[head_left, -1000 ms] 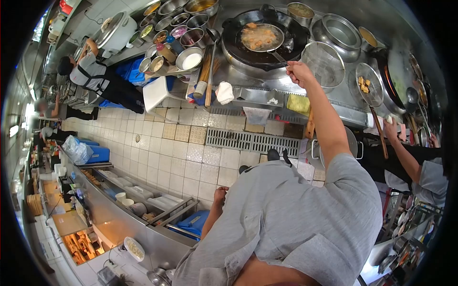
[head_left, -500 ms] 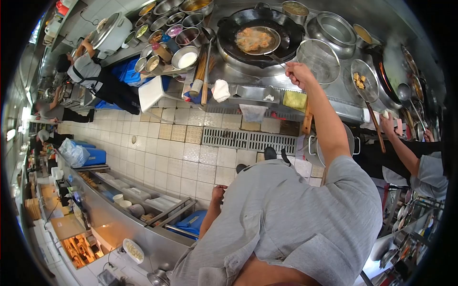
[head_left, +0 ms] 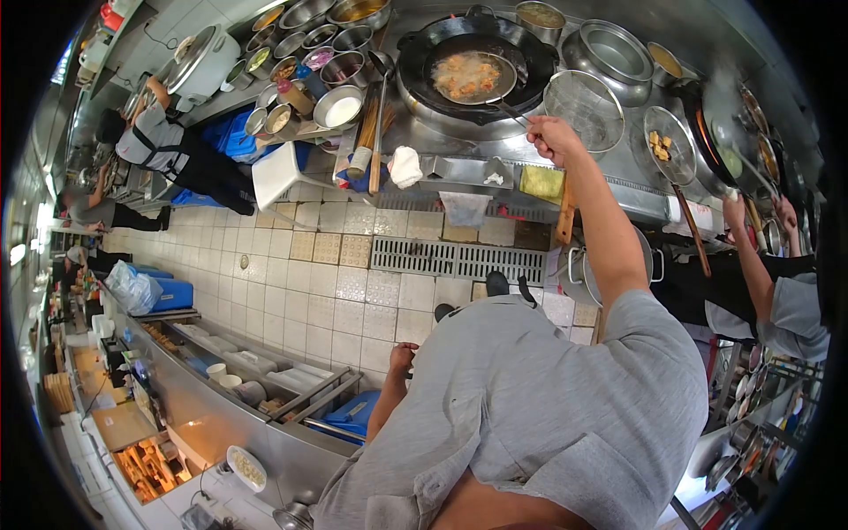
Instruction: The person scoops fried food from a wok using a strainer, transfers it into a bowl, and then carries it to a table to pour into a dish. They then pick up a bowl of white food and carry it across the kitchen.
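Note:
My right hand [head_left: 555, 140] is closed around the thin handle of a wire strainer [head_left: 503, 108]. The strainer's round basket lies inside a large black wok [head_left: 415, 71] on the range. Orange-golden pieces of food [head_left: 468, 76] sit in the basket amid bubbling oil. Just to the right of that hand, a second, wide mesh strainer [head_left: 585, 110] rests over the counter. My left hand [head_left: 404, 358] hangs low beside my body, away from the range. Its fingers are curled in, and whatever may be inside them is hidden.
Metal bowls of ingredients [head_left: 340, 108] crowd the counter at left. A yellow-green cloth [head_left: 541, 182] lies along the range's front edge. A large pot [head_left: 579, 274] stands by my right side. At right a co-worker's hands [head_left: 735, 212] work at another wok; a white stool [head_left: 278, 172] stands at left.
The food in the strainer now sits amid more visible bubbles, looking paler. My right hand keeps its grip on the handle. The co-worker's hands at right have moved toward the neighbouring wok.

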Demonstrator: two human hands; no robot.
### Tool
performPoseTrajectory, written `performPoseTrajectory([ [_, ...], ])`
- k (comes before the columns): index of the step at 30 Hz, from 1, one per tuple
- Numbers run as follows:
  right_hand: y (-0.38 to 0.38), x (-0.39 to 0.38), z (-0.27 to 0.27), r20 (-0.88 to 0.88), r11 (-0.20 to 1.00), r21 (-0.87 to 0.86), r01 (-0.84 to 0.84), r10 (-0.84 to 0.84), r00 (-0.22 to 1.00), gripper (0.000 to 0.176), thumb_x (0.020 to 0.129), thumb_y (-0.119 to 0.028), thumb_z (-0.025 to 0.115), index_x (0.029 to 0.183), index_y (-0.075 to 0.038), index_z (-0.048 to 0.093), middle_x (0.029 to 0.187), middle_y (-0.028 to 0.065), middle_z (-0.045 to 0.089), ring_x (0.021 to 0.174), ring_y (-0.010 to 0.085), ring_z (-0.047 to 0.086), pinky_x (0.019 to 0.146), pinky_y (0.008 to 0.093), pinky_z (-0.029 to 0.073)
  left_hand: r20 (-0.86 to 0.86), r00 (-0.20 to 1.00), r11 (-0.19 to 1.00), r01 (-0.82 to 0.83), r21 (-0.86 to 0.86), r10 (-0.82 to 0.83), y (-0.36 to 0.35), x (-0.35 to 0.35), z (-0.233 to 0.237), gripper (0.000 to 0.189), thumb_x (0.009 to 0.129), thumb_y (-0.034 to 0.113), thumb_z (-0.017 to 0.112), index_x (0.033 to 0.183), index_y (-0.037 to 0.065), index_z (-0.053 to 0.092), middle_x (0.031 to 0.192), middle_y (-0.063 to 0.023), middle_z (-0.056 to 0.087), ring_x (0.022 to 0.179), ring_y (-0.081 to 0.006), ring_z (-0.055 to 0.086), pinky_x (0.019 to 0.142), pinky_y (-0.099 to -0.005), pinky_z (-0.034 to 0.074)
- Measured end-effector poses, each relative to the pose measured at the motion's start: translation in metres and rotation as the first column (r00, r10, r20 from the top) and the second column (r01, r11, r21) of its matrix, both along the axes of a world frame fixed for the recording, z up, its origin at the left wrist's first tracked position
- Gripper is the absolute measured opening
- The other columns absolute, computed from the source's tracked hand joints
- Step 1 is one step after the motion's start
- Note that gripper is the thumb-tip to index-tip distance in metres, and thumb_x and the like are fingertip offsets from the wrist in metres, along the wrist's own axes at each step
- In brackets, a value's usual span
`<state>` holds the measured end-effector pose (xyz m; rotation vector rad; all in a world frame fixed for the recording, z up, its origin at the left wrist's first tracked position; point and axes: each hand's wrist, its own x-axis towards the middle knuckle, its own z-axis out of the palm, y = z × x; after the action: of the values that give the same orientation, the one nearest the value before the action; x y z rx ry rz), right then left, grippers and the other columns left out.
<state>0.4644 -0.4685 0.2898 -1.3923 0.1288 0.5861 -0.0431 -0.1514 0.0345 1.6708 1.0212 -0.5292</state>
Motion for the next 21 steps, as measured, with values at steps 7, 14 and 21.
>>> performPoseTrajectory([
  [7, 0.0, -0.004, 0.001, -0.001, 1.0, -0.002, 0.014, -0.014, 1.0, 0.041, 0.079, 0.001, 0.048, 0.119, 0.004, 0.037, 0.064, 0.0053, 0.051, 0.038, 0.0064, 0.036, 0.03, 0.0213, 0.025, 0.002, 1.0, 1.0, -0.006, -0.024, 0.006, 0.001, -0.001, -0.001, 0.024, 0.071, 0.0, 0.041, 0.085, 0.006, 0.06, 0.056, -0.0029, 0.053, 0.037, -0.0124, 0.04, 0.034, -0.027, 0.033],
  [14, 0.0, -0.006, -0.01, 0.018, 1.0, 0.013, 0.028, -0.028, 0.999, 0.041, 0.08, 0.0, 0.049, 0.119, 0.003, 0.036, 0.061, 0.004, 0.05, 0.037, 0.006, 0.036, 0.03, 0.0206, 0.024, 0.014, 0.999, 0.999, 0.041, -0.001, -0.041, -0.002, 0.0, 0.005, 0.024, 0.072, 0.002, 0.04, 0.085, 0.006, 0.06, 0.055, -0.0015, 0.051, 0.036, -0.0113, 0.038, 0.034, -0.0266, 0.031],
  [21, -0.001, -0.009, -0.012, 0.0, 0.999, 0.025, 0.029, -0.029, 1.0, 0.046, 0.081, -0.002, 0.049, 0.124, 0.002, 0.032, 0.061, 0.003, 0.05, 0.037, 0.0055, 0.036, 0.031, 0.0204, 0.024, 0.019, 0.999, 0.996, -0.049, -0.071, 0.05, 0.001, -0.01, -0.023, 0.024, 0.072, 0.002, 0.04, 0.083, 0.007, 0.06, 0.055, -0.0003, 0.049, 0.033, -0.0098, 0.033, 0.03, -0.0258, 0.025],
])
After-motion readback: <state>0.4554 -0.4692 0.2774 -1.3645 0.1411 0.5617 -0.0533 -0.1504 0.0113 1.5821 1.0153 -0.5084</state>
